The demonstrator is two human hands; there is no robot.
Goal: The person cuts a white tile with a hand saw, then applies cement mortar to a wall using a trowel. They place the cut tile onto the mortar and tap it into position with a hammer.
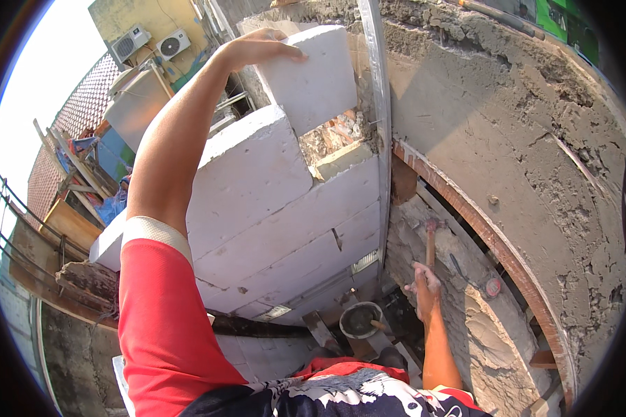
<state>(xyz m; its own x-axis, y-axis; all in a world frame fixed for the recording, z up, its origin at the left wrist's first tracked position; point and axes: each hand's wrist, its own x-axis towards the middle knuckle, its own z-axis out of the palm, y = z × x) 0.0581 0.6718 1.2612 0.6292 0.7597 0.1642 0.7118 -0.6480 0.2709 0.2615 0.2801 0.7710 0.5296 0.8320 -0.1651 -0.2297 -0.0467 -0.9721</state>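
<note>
While the left hand [261, 47] clasps the top edge of the white rectangular lightweight block [309, 80], that block sits tilted at the top corner of the white block wall [278, 229], directly under the palm; the right hand [425, 285], well below, grips a wooden-handled hammer [430, 240].

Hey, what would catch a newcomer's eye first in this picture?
The left hand gripping a white block at the top of the white block wall, upper centre. Lower right, the right hand holds a hammer beside the rough rendered wall. Below, a bucket of mortar.
</note>
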